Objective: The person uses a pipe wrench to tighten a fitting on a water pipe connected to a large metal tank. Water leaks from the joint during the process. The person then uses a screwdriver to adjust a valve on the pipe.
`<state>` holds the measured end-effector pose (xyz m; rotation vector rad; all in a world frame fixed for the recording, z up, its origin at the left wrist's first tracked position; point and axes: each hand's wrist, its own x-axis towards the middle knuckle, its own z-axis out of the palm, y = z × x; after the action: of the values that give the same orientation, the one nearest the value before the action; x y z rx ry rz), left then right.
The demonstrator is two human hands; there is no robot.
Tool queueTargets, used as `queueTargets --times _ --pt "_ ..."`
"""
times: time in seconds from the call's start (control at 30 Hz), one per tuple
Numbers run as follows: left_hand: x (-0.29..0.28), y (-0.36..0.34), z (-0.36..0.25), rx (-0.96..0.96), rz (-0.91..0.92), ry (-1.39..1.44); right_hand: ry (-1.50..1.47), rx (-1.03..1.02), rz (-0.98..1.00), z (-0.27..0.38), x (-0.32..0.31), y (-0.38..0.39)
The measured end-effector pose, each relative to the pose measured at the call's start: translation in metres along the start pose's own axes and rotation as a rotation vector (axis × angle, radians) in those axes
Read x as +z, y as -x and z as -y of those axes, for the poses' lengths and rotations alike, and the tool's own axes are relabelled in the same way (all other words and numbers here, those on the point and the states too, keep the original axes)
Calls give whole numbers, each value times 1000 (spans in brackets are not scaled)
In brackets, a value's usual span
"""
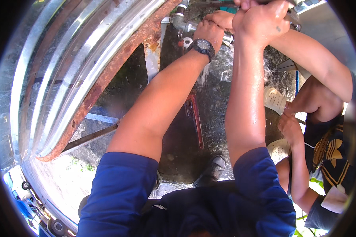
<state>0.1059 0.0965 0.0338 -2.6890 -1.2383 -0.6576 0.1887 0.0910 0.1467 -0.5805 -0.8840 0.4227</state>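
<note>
Sheet metal [61, 75], ribbed and rust-edged, curves left of the grey pipe [179, 23], which runs at the far end of the wet ground, while a red wrench [197, 126] lies nearer the wearer than that pipe. Just right of the pipe's elbow, the left hand [210, 32] reaches to it beside a co-worker's hand [220, 18], its finger grip hidden; farther right of the pipe, the right hand [261, 21] has curled fingers, though I cannot tell what they hold.
</note>
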Motion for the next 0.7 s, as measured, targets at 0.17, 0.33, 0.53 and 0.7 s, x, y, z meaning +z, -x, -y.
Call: queueTargets --times 0.17,0.33,0.53,0.7 --pt "-3 -4 2 -5 -141 270 1299 -701 -64 14 21 -1" --pt "-5 1 1 40 1 22 1018 -494 107 81 -2 -1" --pt "-8 -1 3 38 56 61 -192 216 34 175 -25 62" --pt "-12 -1 2 50 36 47 985 765 115 179 -61 116"
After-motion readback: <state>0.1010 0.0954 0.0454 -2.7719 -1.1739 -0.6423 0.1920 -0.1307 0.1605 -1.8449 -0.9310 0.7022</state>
